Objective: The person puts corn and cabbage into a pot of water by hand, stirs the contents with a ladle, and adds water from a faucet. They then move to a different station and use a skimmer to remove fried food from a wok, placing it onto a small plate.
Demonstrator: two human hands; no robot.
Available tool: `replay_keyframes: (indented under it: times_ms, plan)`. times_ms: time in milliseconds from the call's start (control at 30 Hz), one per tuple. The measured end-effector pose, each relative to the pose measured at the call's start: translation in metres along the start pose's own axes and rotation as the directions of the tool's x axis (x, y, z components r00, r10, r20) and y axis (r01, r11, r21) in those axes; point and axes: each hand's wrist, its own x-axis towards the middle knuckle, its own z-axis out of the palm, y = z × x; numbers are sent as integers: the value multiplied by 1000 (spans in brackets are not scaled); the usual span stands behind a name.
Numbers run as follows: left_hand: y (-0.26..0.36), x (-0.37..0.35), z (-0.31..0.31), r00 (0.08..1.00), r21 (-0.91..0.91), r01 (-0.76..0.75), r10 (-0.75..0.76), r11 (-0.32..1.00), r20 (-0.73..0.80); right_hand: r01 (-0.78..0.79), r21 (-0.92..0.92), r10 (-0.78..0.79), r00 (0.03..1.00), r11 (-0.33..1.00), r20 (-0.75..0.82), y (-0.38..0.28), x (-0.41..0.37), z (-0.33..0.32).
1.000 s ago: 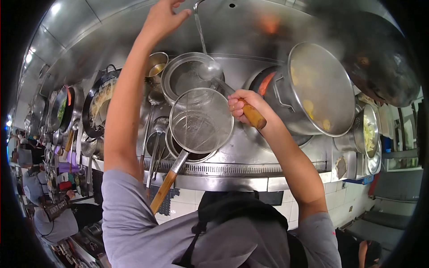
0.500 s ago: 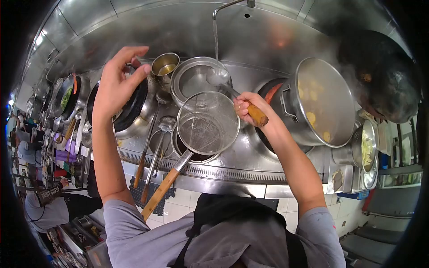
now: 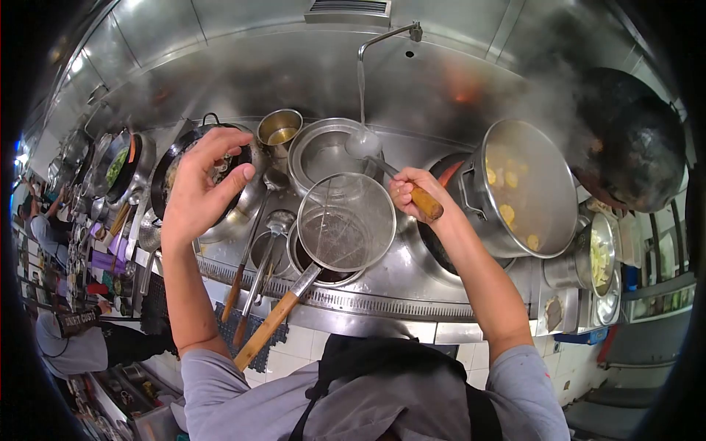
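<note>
From the head view we face a long steel range (image 3: 401, 283) with a steel back wall (image 3: 243, 66), steam drifting at the right over a big pot (image 3: 529, 184). Our right hand (image 3: 409, 192) is closed around the ladle (image 3: 362, 143), its bowl under the stream from the tap (image 3: 386, 35), above a round basin (image 3: 323, 154). Our left hand (image 3: 197, 187) hangs spread and empty over a wok (image 3: 168, 173).

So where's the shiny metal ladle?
Head view, centre: the right hand holds the shiny wooden-handled metal ladle under the bent wall tap, just behind the round wire-mesh strainer.
</note>
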Motion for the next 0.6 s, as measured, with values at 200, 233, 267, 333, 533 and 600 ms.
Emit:
replay_keyframes:
  times_ms: [200,233,267,333,533,600]
  plan:
    - [19,0,2,999,-4,-21,21,1000,35,-33,20,31,996,999,81,-7,-3,-2]
    - [21,1,4,999,-15,-20,20,1000,29,-25,0,25,995,1000,92,-8,-5,0]
    - [22,1,5,999,-25,-32,33,999,36,-4,-4,5,997,1000,72,-9,-6,1]
    - [24,1,5,998,-32,-42,43,999,42,20,-18,-19,999,1000,43,-9,-6,5]
    - [26,-1,8,995,-39,-92,93,995,37,-30,60,28,999,998,35,-14,-3,3]
    - [27,-1,9,992,-46,-116,118,992,43,-35,49,33,999,998,27,-15,-5,4]
